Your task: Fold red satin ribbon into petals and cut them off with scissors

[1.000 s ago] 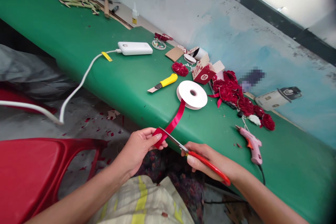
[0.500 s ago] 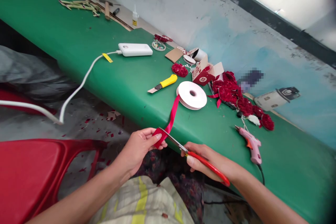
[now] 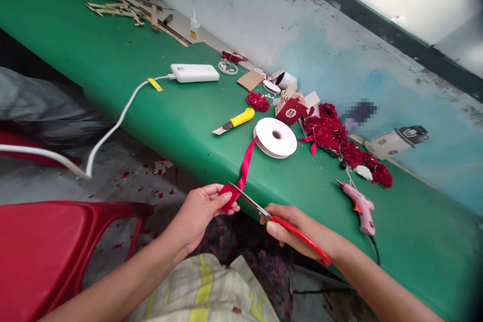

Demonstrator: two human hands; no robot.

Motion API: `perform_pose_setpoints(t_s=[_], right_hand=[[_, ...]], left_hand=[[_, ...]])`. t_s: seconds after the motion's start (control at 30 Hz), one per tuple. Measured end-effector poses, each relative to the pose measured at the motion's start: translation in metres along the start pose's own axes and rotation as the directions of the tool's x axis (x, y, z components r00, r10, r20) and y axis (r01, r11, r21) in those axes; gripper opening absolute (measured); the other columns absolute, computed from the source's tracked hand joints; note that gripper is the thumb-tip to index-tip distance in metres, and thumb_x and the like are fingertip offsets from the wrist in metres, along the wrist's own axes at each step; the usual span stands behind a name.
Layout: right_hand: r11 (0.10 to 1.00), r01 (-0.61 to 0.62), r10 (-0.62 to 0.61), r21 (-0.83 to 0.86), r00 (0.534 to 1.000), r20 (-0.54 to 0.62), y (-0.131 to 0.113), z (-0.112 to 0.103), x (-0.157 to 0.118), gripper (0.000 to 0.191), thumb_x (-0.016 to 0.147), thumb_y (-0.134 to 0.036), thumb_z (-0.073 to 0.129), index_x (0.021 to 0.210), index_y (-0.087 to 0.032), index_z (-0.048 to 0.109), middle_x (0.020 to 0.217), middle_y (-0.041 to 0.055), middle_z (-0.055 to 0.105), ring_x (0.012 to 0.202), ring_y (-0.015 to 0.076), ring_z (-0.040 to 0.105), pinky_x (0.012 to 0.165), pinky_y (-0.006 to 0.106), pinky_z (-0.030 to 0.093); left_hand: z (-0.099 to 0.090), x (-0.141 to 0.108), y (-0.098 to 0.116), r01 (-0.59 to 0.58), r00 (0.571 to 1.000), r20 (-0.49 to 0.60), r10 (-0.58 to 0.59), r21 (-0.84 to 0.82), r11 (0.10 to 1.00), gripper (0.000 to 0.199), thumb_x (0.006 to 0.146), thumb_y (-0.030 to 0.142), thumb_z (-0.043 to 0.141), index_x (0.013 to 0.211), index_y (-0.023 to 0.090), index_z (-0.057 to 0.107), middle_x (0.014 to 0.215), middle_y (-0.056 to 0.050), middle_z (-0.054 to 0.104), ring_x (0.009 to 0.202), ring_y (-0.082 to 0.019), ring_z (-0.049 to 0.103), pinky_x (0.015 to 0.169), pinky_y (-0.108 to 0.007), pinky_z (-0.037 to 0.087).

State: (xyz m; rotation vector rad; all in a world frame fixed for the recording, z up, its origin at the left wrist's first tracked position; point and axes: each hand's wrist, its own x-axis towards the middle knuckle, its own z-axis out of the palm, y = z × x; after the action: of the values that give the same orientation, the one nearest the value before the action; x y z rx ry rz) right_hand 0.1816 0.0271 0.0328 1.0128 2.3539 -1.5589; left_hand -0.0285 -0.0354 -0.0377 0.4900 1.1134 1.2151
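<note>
A red ribbon (image 3: 247, 163) runs from a white spool (image 3: 276, 137) on the green table down to my left hand (image 3: 206, 211). The fingers and thumb of that hand pinch the ribbon's folded end just off the table's near edge. In my right hand (image 3: 294, 226) is a pair of scissors (image 3: 298, 238) with red handles. Their blades lie across the ribbon beside my left fingertips; how far apart the blades are is hard to make out. On the table behind the ribbon rests a yellow utility knife (image 3: 236, 121), its blade extended.
A pink glue gun (image 3: 360, 209) lies to the right. Red fabric flowers (image 3: 328, 128) and an open red box (image 3: 290, 108) line the wall. Left of them is a white power bank (image 3: 194, 73) with its cable. A red chair (image 3: 45, 256) stands at the left, on a floor with red scraps.
Both hands, the ribbon and the scissors stay almost in place. The view has shifted very slightly.
</note>
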Motion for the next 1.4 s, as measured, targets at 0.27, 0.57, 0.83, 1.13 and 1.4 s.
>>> perform_pose_setpoints(t_s=[0.27,0.57,0.83,1.13,1.4], right_hand=[[1.0,-0.009,0.009,-0.021,1.0,-0.002,0.0,-0.001,0.001,0.042,0.09,-0.054,0.036,0.09,-0.016,0.052,0.07,-0.0018,0.045,0.061,0.0098,0.038,0.056,0.021,0.035],[1.0,-0.013,0.013,-0.022,1.0,-0.004,0.002,-0.001,0.002,0.041,0.09,-0.055,0.038,0.09,-0.016,0.052,0.071,-0.0017,0.044,0.061,0.0102,0.036,0.058,0.021,0.035],[0.999,-0.019,0.019,-0.035,1.0,-0.004,0.003,-0.002,0.002,0.041,0.09,-0.054,0.038,0.087,-0.016,0.052,0.07,-0.0021,0.041,0.061,0.0101,0.034,0.059,0.022,0.035],[1.0,-0.02,0.02,-0.023,1.0,-0.001,0.006,-0.003,0.005,0.04,0.089,-0.054,0.039,0.083,-0.016,0.05,0.067,-0.003,0.038,0.06,0.0096,0.032,0.056,0.021,0.032],[0.997,-0.056,0.055,-0.045,0.998,-0.02,0.01,-0.002,0.006,0.042,0.086,-0.056,0.044,0.083,-0.015,0.053,0.063,-0.0038,0.039,0.056,0.0087,0.03,0.052,0.021,0.029]], left_hand=[[0.0,0.0,0.001,0.008,1.0,0.002,-0.008,0.002,1.0,0.015,0.075,0.028,0.066,0.079,0.015,0.068,0.072,-0.004,0.068,0.07,-0.015,0.063,0.07,-0.028,0.05],[0.0,0.001,0.002,0.007,1.0,-0.014,-0.007,0.025,1.0,0.015,0.075,0.029,0.066,0.078,0.015,0.067,0.072,-0.004,0.068,0.07,-0.016,0.063,0.069,-0.027,0.049],[-0.001,0.002,0.0,0.009,1.0,-0.007,-0.008,0.035,0.999,0.014,0.077,0.028,0.064,0.079,0.014,0.066,0.072,-0.004,0.067,0.07,-0.015,0.063,0.07,-0.027,0.05],[-0.003,0.002,-0.002,0.009,1.0,-0.007,-0.009,0.022,1.0,0.013,0.078,0.026,0.063,0.079,0.014,0.065,0.073,-0.003,0.067,0.07,-0.014,0.063,0.069,-0.026,0.05],[-0.004,0.006,-0.001,0.031,0.999,-0.01,-0.031,0.007,1.0,0.011,0.077,0.025,0.064,0.077,0.013,0.066,0.07,-0.003,0.067,0.068,-0.014,0.062,0.067,-0.026,0.05]])
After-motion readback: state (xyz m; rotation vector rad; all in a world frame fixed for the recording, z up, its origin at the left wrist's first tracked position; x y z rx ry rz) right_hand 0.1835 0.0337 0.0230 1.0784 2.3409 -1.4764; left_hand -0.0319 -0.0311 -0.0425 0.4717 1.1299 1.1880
